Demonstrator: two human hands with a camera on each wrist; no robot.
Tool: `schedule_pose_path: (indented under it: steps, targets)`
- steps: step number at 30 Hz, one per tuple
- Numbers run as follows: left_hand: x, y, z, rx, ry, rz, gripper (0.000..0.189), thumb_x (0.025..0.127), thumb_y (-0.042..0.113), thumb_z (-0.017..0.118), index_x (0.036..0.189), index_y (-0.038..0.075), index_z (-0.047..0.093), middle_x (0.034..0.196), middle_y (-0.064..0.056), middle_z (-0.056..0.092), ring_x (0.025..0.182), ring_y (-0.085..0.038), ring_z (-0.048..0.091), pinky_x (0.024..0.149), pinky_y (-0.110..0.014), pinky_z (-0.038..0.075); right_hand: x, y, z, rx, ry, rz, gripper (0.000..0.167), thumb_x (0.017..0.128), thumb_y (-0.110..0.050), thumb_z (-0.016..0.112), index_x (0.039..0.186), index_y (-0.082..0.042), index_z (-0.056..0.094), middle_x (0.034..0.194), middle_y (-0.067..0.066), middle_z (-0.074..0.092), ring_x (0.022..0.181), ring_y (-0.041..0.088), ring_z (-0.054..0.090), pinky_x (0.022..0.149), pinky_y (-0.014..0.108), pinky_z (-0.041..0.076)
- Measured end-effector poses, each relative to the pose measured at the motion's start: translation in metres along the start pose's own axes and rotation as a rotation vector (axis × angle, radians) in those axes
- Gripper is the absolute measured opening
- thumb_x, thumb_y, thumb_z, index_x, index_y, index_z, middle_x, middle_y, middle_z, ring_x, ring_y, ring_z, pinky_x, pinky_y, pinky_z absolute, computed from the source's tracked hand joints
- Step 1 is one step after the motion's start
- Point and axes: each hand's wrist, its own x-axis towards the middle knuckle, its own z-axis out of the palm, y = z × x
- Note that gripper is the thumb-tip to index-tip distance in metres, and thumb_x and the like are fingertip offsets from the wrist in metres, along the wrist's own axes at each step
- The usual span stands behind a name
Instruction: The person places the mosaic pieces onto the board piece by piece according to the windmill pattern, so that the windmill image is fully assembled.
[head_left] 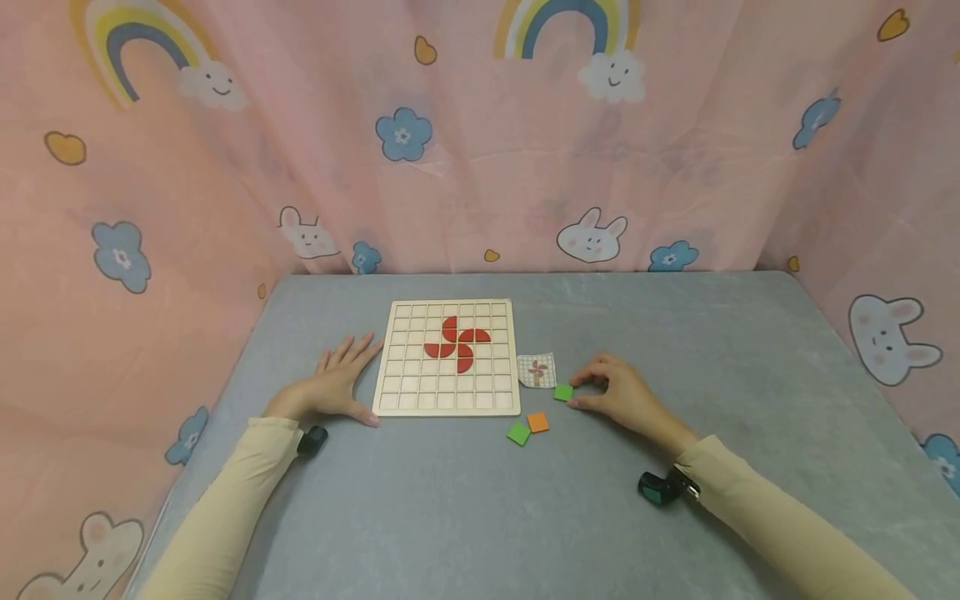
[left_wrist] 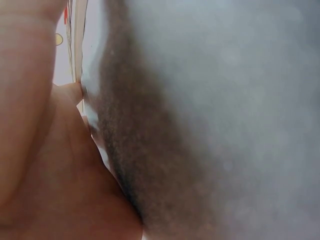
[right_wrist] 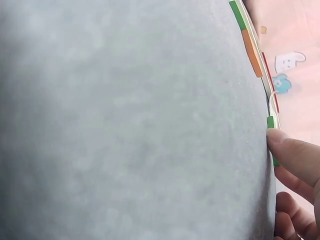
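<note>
A square wooden grid board (head_left: 442, 407) lies on the table, with several red quarter-circle pieces (head_left: 466, 358) in a pinwheel at its middle. My left hand (head_left: 330, 387) is spread flat at the board's left edge, fingertips and thumb right at the rim. Right of the board, my right hand (head_left: 618, 396) pinches a green square tile (head_left: 563, 392) between thumb and forefinger. In the right wrist view the thumb (right_wrist: 295, 155) covers part of that tile. Just left of the tile lies a small paper card (head_left: 527, 373) printed with a pinwheel on a grid.
In front of the board's right corner, an orange tile (head_left: 537, 422) and a second green tile (head_left: 518, 433) lie close together. The grey table (head_left: 450, 517) meets a pink patterned curtain (head_left: 465, 200) at the back and sides.
</note>
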Motion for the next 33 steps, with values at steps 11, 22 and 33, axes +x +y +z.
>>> schedule_pose_path:
  steps: [11,22,33]
  targets:
    - [0.0,0.0018,-0.0011,0.003,0.002,-0.006,0.135,0.06,0.053,0.09,0.16,0.013,0.009,0.168,-0.016,-0.005,0.153,-0.047,-0.009,0.116,-0.073,-0.007,-0.0003,-0.0012,-0.0001,-0.005,0.013,-0.01,0.021,0.076,-0.022,0.086,0.094,-0.017,0.077,0.093,0.001,0.064,0.085,0.013,0.053,0.076,0.028,0.044]
    - [-0.0004,0.0022,-0.0008,0.001,0.006,-0.011,0.136,0.059,0.053,0.091,0.16,0.012,0.009,0.168,-0.016,-0.005,0.153,-0.046,-0.01,0.116,-0.073,-0.007,-0.0005,-0.0047,-0.0021,0.005,0.011,-0.015,0.02,0.076,-0.022,0.086,0.093,-0.016,0.078,0.092,0.001,0.064,0.082,0.013,0.052,0.073,0.026,0.044]
    - [0.0002,0.0015,0.0005,0.003,0.006,-0.011,0.136,0.059,0.053,0.091,0.16,0.013,0.009,0.168,-0.016,-0.004,0.153,-0.047,-0.009,0.116,-0.073,-0.007,-0.0019,-0.0073,-0.0048,-0.004,-0.006,-0.053,0.021,0.077,-0.025,0.085,0.096,-0.018,0.077,0.094,-0.001,0.064,0.08,0.01,0.053,0.07,0.023,0.046]
